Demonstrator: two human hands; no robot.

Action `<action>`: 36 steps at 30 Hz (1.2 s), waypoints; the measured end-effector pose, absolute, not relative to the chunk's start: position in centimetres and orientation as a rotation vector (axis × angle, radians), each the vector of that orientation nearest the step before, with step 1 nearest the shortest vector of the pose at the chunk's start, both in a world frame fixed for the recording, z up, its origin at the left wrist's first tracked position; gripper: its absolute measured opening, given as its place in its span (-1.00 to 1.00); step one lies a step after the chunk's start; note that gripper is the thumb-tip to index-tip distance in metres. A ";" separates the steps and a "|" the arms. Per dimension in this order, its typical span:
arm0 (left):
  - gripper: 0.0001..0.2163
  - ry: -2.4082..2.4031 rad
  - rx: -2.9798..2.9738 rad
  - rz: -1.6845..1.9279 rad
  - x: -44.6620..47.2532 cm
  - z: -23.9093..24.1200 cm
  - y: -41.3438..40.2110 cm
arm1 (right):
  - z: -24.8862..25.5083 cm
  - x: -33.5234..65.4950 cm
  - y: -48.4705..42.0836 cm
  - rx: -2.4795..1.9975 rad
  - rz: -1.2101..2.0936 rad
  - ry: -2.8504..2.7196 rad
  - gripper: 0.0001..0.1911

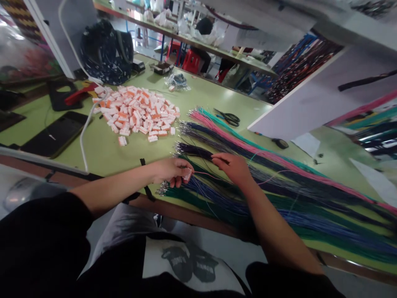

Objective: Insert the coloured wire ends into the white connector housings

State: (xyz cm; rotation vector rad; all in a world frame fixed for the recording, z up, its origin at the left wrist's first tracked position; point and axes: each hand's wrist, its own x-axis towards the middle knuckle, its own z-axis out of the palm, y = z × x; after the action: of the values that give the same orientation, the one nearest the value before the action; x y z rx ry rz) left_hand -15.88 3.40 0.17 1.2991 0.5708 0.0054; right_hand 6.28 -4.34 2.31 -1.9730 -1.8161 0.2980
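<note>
My left hand (173, 170) is closed round a small white-and-orange plastic connector housing (187, 174) above the table's near edge. From this housing a thin pink wire (206, 174) runs right, passing below my right hand (232, 166). The fingers of that hand are pinched together at a bundle of black wires (197, 150); what lies between them is hidden. Beneath and beside both hands stretch blue wires (223, 198) and green wires (192, 196), their metal-tipped ends toward the left. Beyond lie pink wires (223, 130) and teal wires (248, 142).
A heap of connector housings (139, 109) covers the table's (145, 149) left middle. Black scissors (228, 117) lie past the wires. A phone (56, 133), a white cable (83, 145) and a dark patterned bag (107, 51) are left. A pale panel (310, 91) slants at right.
</note>
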 end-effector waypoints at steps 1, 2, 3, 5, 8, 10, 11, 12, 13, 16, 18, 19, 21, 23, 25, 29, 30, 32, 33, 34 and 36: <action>-0.93 0.573 1.303 0.002 -15.9 0.2 3.4 | 2.2 6.0 -4.4 -1.947 0.255 -1.793 -0.76; -0.93 0.570 1.304 0.004 -15.9 0.2 3.4 | 2.1 5.5 -4.4 -1.904 0.233 -1.789 -0.76; -0.93 0.564 1.303 0.010 -15.9 0.2 3.4 | 2.0 4.8 -4.4 -1.854 0.233 -1.801 -0.77; -0.93 0.549 1.297 0.025 -15.9 0.0 3.5 | 2.0 3.3 -4.3 -1.763 0.292 -1.867 -0.77; -0.91 0.535 1.295 0.025 -15.9 -0.3 3.6 | 1.8 1.4 -4.1 -1.674 0.433 -1.986 -0.75; -0.89 0.541 1.297 0.018 -16.0 -0.3 3.6 | 1.8 1.2 -4.0 -1.660 0.516 -2.028 -0.73; -0.90 0.550 1.296 0.017 -16.0 -0.3 3.6 | 1.8 1.3 -4.0 -1.668 0.555 -2.028 -0.71; -0.92 0.562 1.292 0.018 -16.0 -0.2 3.6 | 1.9 1.6 -4.1 -1.685 0.594 -2.012 -0.70; -0.94 0.574 1.286 0.020 -16.0 -0.1 3.6 | 1.9 1.9 -4.2 -1.710 0.626 -1.983 -0.69; -0.93 0.591 1.275 0.023 -16.0 0.1 3.5 | 2.1 2.6 -4.6 -1.792 0.625 -1.883 -0.78; -0.92 0.594 1.274 0.027 -16.0 0.1 3.5 | 2.3 2.6 -5.0 -1.810 0.557 -1.859 -0.86; -0.92 0.596 1.275 0.031 -16.0 0.1 3.5 | 2.3 2.4 -5.2 -1.804 0.521 -1.864 -0.87; -0.92 0.596 1.278 0.036 -16.0 0.0 3.5 | 2.4 2.0 -5.5 -1.772 0.458 -1.892 -0.86; -0.93 0.595 1.285 0.039 -16.0 0.0 3.5 | 2.5 1.7 -5.7 -1.743 0.414 -1.928 -0.84; -0.93 0.593 1.292 0.037 -16.0 0.0 3.5 | 2.5 1.4 -5.8 -1.742 0.394 -1.955 -0.82; -0.92 0.588 1.288 0.039 -16.0 -0.1 3.4 | 2.2 1.2 -6.0 -1.787 0.355 -1.971 -0.84; -0.92 0.588 1.285 0.041 -16.0 -0.1 3.4 | 2.1 1.1 -6.0 -1.796 0.334 -1.975 -0.83; -0.91 0.587 1.280 0.044 -16.0 -0.2 3.4 | 2.0 0.9 -6.0 -1.816 0.290 -2.001 -0.82; -0.91 0.586 1.279 0.045 -16.0 -0.2 3.4 | 2.0 0.9 -6.0 -1.827 0.271 -2.023 -0.82; -0.92 0.586 1.280 0.046 -16.0 -0.2 3.4 | 2.0 0.8 -6.0 -1.837 0.258 -2.048 -0.81; -0.93 0.587 1.284 0.046 -16.0 -0.2 3.4 | 2.1 0.7 -6.0 -1.860 0.238 -2.092 -0.80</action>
State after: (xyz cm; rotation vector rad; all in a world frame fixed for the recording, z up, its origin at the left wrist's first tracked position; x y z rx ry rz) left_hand -16.01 3.41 -0.19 1.2842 0.5873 0.0464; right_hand 0.68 -5.97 2.08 -1.8602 -2.0918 0.2381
